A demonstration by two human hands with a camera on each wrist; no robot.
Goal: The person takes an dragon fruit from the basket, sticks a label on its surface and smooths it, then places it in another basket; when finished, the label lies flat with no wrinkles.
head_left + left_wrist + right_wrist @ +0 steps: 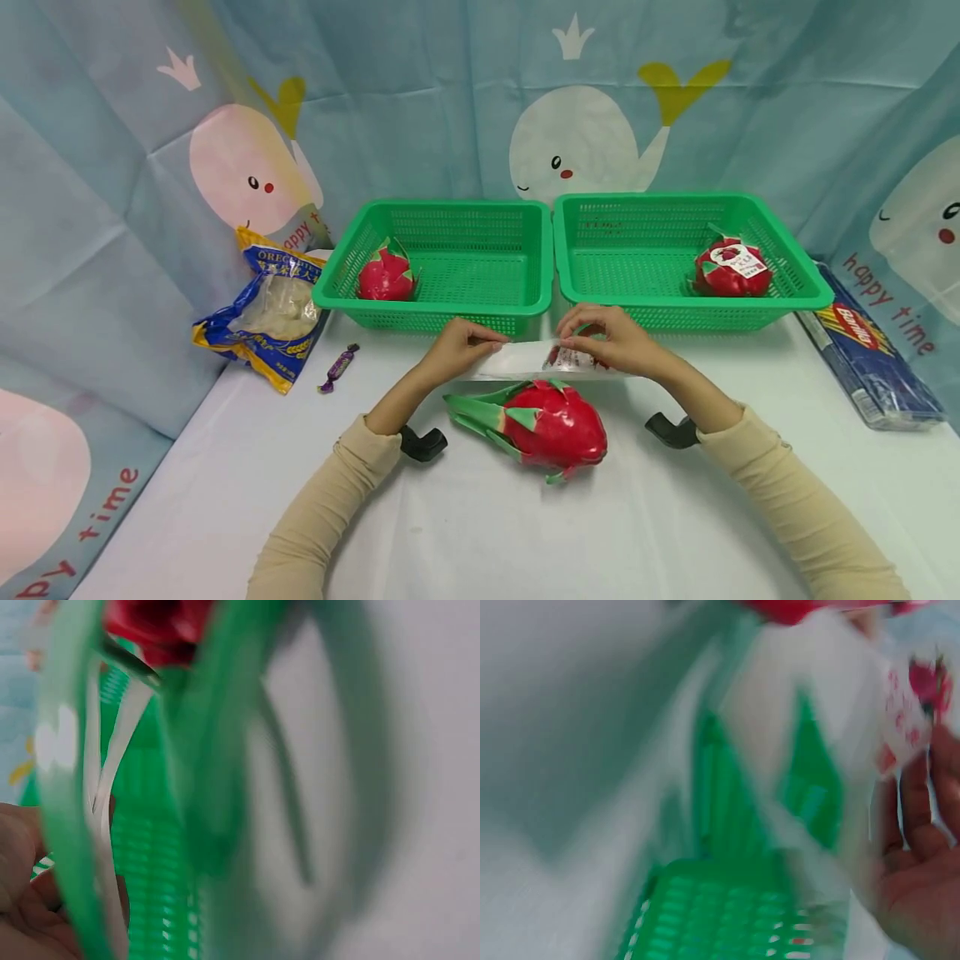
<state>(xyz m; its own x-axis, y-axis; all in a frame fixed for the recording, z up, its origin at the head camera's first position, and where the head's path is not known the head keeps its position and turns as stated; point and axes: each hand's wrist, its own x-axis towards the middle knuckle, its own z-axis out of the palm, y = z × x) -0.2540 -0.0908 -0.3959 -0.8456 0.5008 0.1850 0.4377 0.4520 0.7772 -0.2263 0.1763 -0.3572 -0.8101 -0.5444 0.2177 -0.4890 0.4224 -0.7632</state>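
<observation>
Head view: left hand [467,346] and right hand [613,337] pinch, with fingers closed, a long white paper strip [517,360] bearing a red-printed label [576,360], near the glossy red, green-leaved dragon fruit [558,427]; gentle, even tension (no jerks) should prevent creasing.

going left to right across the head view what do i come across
Blue-and-yellow bag, purple candy, dragon fruit in the left basket, left hand, white strip, right hand, labelled dragon fruit in the right basket, blue pack.
</observation>
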